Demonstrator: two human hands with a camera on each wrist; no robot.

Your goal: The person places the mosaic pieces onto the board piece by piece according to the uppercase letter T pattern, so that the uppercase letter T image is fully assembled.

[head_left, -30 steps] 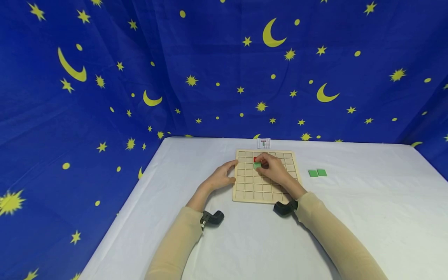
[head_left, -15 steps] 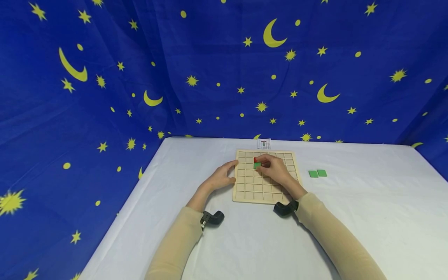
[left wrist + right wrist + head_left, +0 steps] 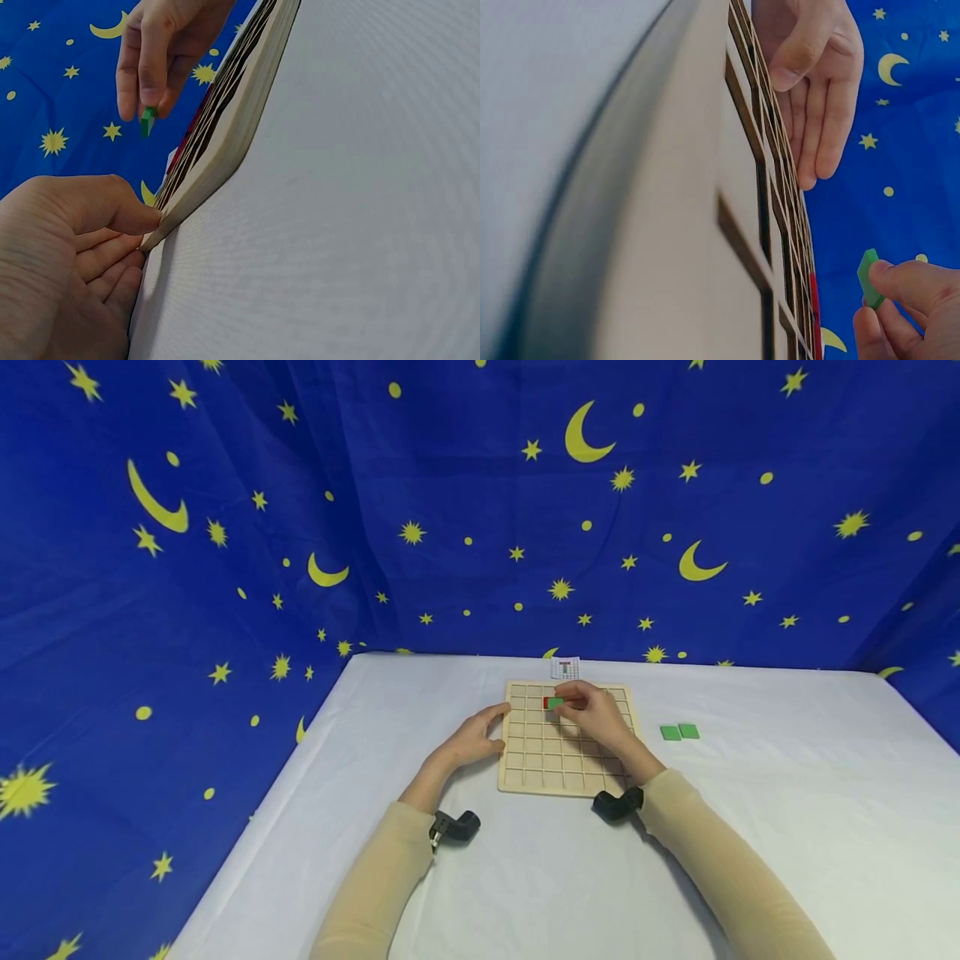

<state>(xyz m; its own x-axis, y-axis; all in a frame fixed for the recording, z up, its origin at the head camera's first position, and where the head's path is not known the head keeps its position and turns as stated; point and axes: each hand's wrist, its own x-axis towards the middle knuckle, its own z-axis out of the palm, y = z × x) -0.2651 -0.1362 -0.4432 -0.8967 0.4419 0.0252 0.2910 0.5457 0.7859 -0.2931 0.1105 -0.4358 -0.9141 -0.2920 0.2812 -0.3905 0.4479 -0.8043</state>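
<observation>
Two hands are busy on your big white table [image 3: 525, 877]. On it lies the wooden grid board [image 3: 567, 764], flat, with its far edge away from you. Your left hand [image 3: 471, 742] rests against the board's left edge, thumb on top and fingers loose, holding nothing. Your right hand [image 3: 597, 717] is the nearer one to the far rows and pinches a small green tile [image 3: 555, 703] by its top edge, so it hangs just above the board. A red tile [image 3: 548, 702] sits in a square right beside it. Two more green tiles [image 3: 679, 732] lie well apart on the right.
</observation>
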